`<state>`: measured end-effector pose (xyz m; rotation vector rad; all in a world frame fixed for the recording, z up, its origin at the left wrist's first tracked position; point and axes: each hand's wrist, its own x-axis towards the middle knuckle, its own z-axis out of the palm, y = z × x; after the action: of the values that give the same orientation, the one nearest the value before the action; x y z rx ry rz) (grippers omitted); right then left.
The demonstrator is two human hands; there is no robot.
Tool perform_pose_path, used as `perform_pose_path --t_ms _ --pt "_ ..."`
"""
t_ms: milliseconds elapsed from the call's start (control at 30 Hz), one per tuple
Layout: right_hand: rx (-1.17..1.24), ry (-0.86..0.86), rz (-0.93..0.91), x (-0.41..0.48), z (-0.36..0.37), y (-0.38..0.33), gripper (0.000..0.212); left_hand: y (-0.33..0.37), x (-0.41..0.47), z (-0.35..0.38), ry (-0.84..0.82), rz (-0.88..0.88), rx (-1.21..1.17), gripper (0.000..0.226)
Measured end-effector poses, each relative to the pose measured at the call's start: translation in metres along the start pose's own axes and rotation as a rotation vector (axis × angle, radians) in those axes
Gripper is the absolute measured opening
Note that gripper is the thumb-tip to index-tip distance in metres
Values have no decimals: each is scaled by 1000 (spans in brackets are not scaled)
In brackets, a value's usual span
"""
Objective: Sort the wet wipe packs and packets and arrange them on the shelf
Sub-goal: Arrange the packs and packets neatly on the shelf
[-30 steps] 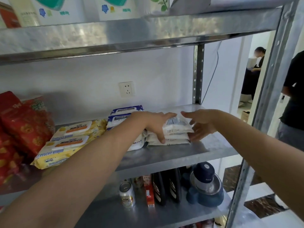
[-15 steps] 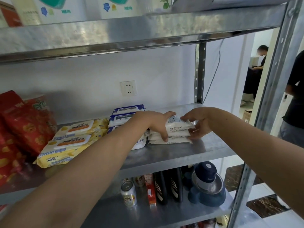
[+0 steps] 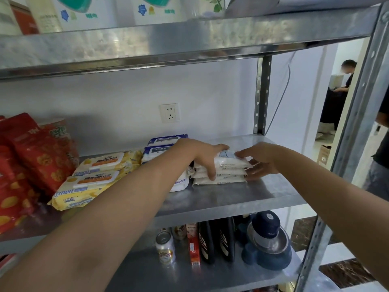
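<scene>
While the yellow packs (image 3: pixel 99 175) are lying at the left of the shelf (image 3: pixel 242 199), both hands, left (image 3: pixel 205 159) and right (image 3: pixel 257 159), are clasping the white packet stack (image 3: pixel 227 172) between them

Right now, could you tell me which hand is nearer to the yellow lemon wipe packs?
Left. The left hand grips the white packet stack's near-left side, closer to the yellow lemon wipe packs; the right hand holds the stack's far-right end.

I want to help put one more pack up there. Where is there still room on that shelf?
Bare metal shows on the middle shelf right of the white packet stack, out to the post, and along its front edge. The left is crowded: yellow packs, blue-topped packs and red bags sit close together. Both hands, left hand and right hand, are on the stack.
</scene>
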<state>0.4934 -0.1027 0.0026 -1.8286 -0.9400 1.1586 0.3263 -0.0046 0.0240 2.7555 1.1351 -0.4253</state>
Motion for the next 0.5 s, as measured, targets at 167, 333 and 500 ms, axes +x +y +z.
perform_pose_path --t_ms 167,333,500 --pt "-666 16 -621 5 -1 8 113 -3 1 0 -17 -5 50 134" --pt "-1191 -102 -576 14 11 -3 132 -1 -3 12 204 48 377 116" --pt "-1156 -160 -561 16 19 -4 130 -10 -6 13 236 43 453 108"
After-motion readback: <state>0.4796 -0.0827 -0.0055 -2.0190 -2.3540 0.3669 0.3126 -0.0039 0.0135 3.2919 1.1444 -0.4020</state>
